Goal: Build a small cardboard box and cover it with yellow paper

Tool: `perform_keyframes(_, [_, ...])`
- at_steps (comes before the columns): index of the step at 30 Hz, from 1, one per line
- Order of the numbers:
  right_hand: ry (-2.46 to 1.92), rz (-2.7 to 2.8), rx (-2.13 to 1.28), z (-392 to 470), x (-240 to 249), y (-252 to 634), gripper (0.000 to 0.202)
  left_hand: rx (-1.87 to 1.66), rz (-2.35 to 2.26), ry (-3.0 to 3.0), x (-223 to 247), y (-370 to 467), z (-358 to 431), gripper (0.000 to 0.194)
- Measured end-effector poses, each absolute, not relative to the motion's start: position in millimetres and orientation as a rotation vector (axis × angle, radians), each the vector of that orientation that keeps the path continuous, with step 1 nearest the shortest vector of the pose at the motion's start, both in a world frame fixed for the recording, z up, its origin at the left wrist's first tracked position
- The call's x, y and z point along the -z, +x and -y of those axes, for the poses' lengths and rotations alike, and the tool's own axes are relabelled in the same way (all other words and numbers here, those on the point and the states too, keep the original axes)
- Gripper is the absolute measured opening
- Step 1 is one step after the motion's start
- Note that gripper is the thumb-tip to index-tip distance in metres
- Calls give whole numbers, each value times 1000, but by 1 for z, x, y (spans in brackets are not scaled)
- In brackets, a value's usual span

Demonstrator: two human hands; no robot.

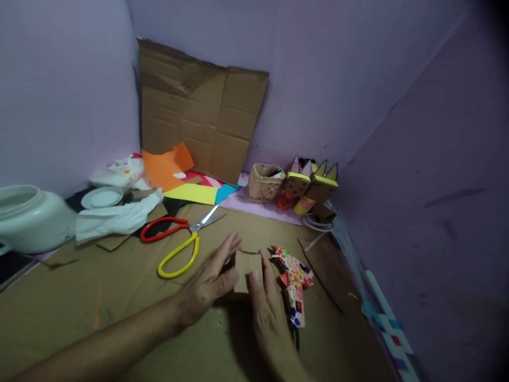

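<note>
A small brown cardboard piece (247, 270) stands between my two hands, its upper edge slightly curved. My left hand (212, 281) is at its left side, fingers stretched forward and the thumb near its face. My right hand (267, 302) holds the right side, with the thumb on the front and the fingers along the edge. Right of my right hand lies a glue gun (295, 281) covered in a flowery pattern. Scissors (194, 227) with one red and one yellow handle lie open to the left, beyond my left hand.
A cardboard sheet (199, 111) leans on the back wall. Coloured paper (167, 167), a white cloth (119, 216) and a white pot (35, 220) are at the left. A woven basket (264, 183), animal-like cardboard figures (318, 185) and a tape roll (318, 223) stand at the back right.
</note>
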State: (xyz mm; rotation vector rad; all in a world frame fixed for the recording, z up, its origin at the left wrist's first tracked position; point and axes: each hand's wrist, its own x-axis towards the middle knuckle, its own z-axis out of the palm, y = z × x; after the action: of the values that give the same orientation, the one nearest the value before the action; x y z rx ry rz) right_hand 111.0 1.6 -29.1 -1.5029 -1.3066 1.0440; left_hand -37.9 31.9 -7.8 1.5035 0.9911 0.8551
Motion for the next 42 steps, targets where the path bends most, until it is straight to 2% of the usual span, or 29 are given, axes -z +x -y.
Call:
perform_keyframes(2, [-1524, 1267, -996, -4, 29, 114, 62, -784, -1005, 1585, 6, -42, -32, 99])
perform_keyframes(3, [-1528, 1245, -988, -5, 29, 115, 60, -725, -1070, 1634, 6, -42, -31, 101])
perform_keyframes(6, [-1442, 1158, -1069, -6, 28, 117, 56, -683, -1196, 1783, 5, -40, -29, 86])
perform_keyframes(9, [-1219, 1028, -1246, -3, 26, 118, 64, -764, -1107, 1919, 4, -38, -27, 71])
perform_keyframes(12, [-1075, 990, -1366, -1, 20, 117, 70, -842, -1020, 1948, 3, -38, -25, 66])
perform_keyframes(16, [-1096, 1030, -1352, -4, 17, 115, 67, -909, -932, 1948, 4, -38, -22, 58])
perform_keyframes(21, [-1171, 1166, -1197, -7, 19, 112, 63, -986, -937, 1944, 13, -38, -23, 63])
perform_keyframes(29, [-1254, 1130, -1091, -7, 14, 96, 52, -1010, -938, 1932, 18, -37, -25, 59])
perform_keyframes(35, [-1130, 1003, -1284, -4, 16, 106, 67, -970, -961, 1910, 14, -36, -26, 54])
perform_keyframes(40, [-958, 687, -1593, -7, 0, 117, 47, -1017, -1043, 2168, 0, -35, -14, 67])
perform_keyframes(42, [-924, 617, -1662, -9, -4, 117, 46, -1043, -1104, 2251, -4, -34, -9, 64])
